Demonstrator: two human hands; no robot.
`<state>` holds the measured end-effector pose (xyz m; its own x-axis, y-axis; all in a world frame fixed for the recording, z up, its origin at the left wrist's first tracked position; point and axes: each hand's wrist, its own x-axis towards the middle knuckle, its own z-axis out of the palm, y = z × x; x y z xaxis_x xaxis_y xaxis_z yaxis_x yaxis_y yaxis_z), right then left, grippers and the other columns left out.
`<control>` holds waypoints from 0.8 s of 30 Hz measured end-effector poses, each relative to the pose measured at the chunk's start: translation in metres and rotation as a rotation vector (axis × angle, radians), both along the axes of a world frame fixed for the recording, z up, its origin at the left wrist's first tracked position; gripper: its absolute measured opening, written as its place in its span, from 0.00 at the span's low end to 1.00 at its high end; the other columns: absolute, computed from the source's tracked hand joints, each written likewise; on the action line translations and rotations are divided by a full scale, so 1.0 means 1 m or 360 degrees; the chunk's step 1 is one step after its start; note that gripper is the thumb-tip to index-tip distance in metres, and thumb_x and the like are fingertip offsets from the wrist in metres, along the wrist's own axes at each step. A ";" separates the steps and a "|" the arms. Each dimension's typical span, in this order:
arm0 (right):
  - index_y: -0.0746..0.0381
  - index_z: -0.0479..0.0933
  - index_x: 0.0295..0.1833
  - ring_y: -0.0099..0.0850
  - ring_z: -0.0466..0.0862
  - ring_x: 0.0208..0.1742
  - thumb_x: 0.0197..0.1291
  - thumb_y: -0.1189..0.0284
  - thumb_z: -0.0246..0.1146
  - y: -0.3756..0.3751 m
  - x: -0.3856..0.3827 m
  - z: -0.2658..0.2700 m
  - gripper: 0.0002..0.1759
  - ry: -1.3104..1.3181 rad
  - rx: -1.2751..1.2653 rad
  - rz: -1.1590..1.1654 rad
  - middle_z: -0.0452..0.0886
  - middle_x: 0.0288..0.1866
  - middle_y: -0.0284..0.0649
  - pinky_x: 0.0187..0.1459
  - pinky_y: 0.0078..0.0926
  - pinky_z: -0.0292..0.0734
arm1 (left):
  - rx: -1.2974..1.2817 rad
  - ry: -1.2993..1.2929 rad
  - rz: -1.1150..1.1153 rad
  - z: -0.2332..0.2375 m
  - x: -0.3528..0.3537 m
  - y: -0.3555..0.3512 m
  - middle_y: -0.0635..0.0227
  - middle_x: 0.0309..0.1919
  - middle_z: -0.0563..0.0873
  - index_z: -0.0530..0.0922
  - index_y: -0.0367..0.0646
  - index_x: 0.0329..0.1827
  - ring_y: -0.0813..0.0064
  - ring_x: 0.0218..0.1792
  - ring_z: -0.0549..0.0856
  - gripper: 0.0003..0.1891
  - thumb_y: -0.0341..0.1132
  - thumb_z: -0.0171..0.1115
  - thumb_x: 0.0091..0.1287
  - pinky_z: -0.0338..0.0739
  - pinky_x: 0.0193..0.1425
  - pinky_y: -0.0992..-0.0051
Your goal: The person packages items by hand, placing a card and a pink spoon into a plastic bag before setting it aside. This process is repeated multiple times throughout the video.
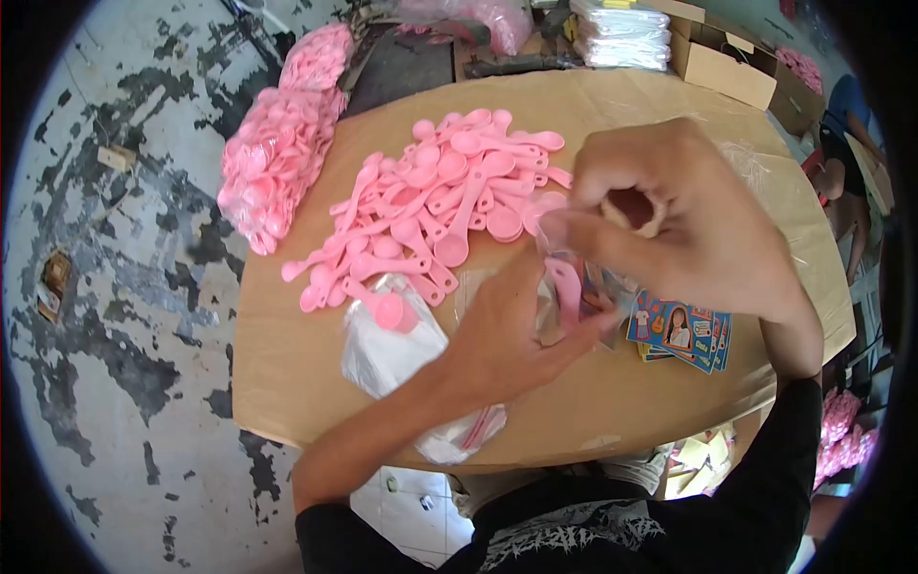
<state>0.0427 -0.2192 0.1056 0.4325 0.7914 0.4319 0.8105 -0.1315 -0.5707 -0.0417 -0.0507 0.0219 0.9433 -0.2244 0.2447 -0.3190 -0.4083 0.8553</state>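
Observation:
My left hand (516, 330) holds a small clear plastic bag (547, 287) with a pink spoon (566, 290) and something printed in it. Above it, my right hand (660, 215) has its fingers curled, with thumb and fingertips at the bag's top edge. A heap of pink spoons (421, 182) lies beyond my hands. To the left of my left hand is a stack of clear bags (382, 349) with one loose spoon (394, 311) on it. Printed cards (677, 330) with blue fronts lie below my right hand.
The table (316, 392) is covered in brown paper. Bagged pink spoons (277, 153) stand at its left edge. White packs (623, 36) and an open cardboard box (722, 62) are at the back. Another person (846, 124) is at the far right.

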 end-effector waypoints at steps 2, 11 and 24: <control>0.67 0.72 0.26 0.18 0.65 0.22 0.65 0.73 0.64 0.007 0.010 -0.007 0.15 -0.0126 0.0214 -0.0012 0.69 0.20 0.33 0.25 0.22 0.60 | -0.0295 0.0252 -0.0052 -0.008 0.000 0.001 0.59 0.52 0.75 0.56 0.36 0.71 0.73 0.63 0.74 0.37 0.31 0.69 0.63 0.72 0.62 0.69; 0.69 0.75 0.41 0.37 0.78 0.30 0.73 0.67 0.54 0.021 0.025 -0.030 0.15 0.0164 0.0267 0.0150 0.79 0.29 0.43 0.37 0.32 0.74 | -0.1015 0.0627 -0.0265 -0.022 0.001 -0.007 0.61 0.56 0.74 0.48 0.42 0.78 0.74 0.58 0.75 0.39 0.24 0.60 0.67 0.72 0.61 0.72; 0.60 0.67 0.71 0.30 0.81 0.54 0.68 0.70 0.58 -0.008 0.055 -0.005 0.26 0.0249 -0.0238 0.0494 0.79 0.60 0.43 0.50 0.28 0.77 | -0.1408 0.0611 -0.0299 -0.023 0.014 0.019 0.64 0.35 0.77 0.67 0.39 0.67 0.68 0.39 0.82 0.24 0.38 0.51 0.70 0.79 0.49 0.68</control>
